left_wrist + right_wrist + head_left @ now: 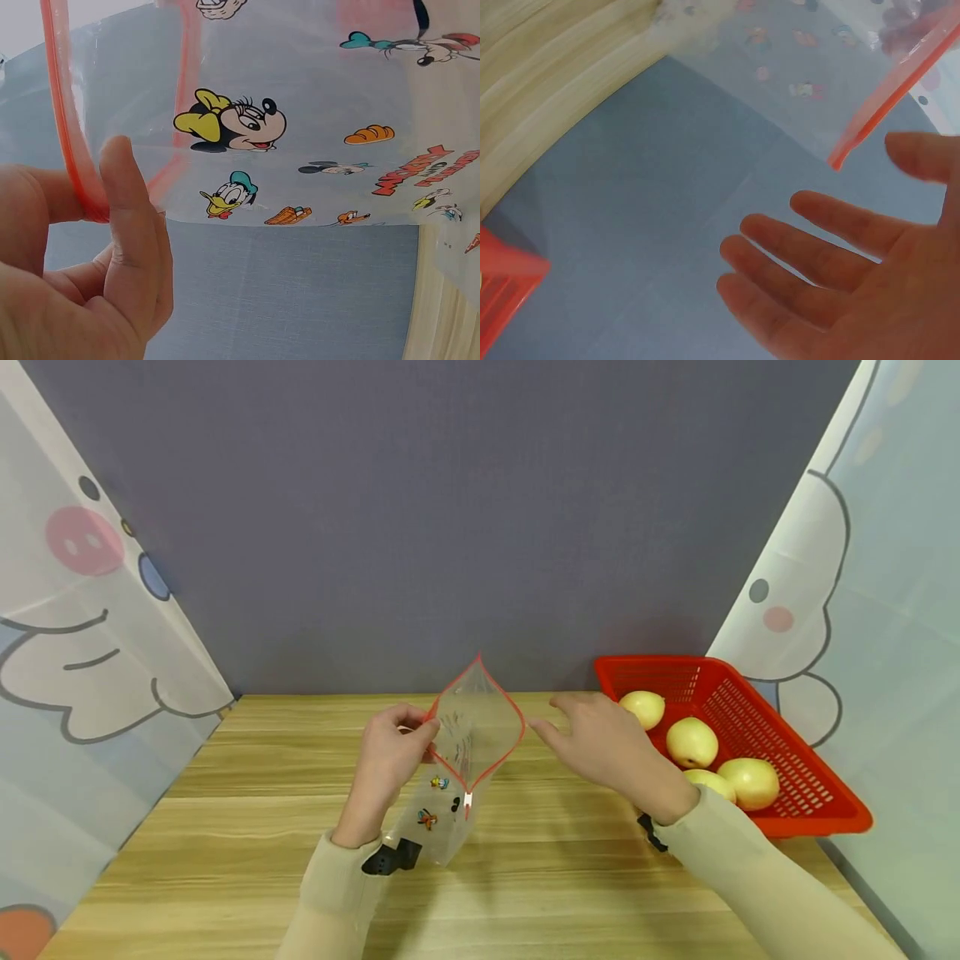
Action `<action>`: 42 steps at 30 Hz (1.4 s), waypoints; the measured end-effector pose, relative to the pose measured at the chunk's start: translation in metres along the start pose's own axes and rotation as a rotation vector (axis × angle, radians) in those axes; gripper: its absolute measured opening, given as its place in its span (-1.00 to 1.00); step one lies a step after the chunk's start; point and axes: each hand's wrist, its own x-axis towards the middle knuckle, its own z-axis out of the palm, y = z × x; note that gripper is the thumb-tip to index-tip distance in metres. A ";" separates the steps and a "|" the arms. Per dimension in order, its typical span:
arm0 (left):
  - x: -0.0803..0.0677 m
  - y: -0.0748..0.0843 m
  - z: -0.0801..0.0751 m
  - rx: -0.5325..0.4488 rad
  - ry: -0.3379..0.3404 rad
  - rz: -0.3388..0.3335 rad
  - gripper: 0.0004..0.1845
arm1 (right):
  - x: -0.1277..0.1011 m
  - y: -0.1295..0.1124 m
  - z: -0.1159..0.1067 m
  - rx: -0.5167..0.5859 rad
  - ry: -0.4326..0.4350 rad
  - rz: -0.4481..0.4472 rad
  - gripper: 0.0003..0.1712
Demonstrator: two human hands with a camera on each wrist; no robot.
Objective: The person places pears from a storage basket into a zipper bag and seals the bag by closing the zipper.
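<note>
A clear zip bag (480,727) with a red zip edge and printed cartoon figures hangs over the table, its mouth spread into a diamond. My left hand (395,745) pinches the left side of that red edge between thumb and fingers. In the left wrist view the bag (322,97) shows its cartoon prints, and the thumb and fingers meet at the red rim. Just right of the bag's mouth, my right hand (600,739) holds nothing, its fingers extended and apart from the bag. The right wrist view shows this hand (855,277) with spread fingers near the red zip end.
A red plastic basket (813,760) stands at the right of the wooden table (247,827). Several pale yellow round fruits, one of them a fruit (692,743) near the middle, lie in it. A grey panel (480,510) rises behind, with cartoon-printed curtains (885,610) at both sides.
</note>
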 end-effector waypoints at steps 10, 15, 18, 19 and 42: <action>0.000 0.001 0.001 0.005 -0.020 -0.008 -0.86 | -0.018 0.035 -0.003 -0.091 -0.060 0.021 -0.12; -0.001 0.001 0.001 0.008 -0.026 -0.003 -0.83 | -0.025 0.050 -0.002 -0.093 -0.082 0.040 0.02; -0.001 0.000 0.001 0.006 -0.029 0.001 -0.83 | -0.027 0.058 0.000 -0.093 -0.100 0.052 0.07; -0.001 0.000 0.001 0.004 -0.030 0.003 -0.83 | -0.028 0.060 0.000 -0.092 -0.103 0.056 0.08; -0.001 -0.002 0.004 -0.042 -0.033 0.006 -0.90 | -0.052 0.124 0.007 -0.054 -0.132 0.182 0.10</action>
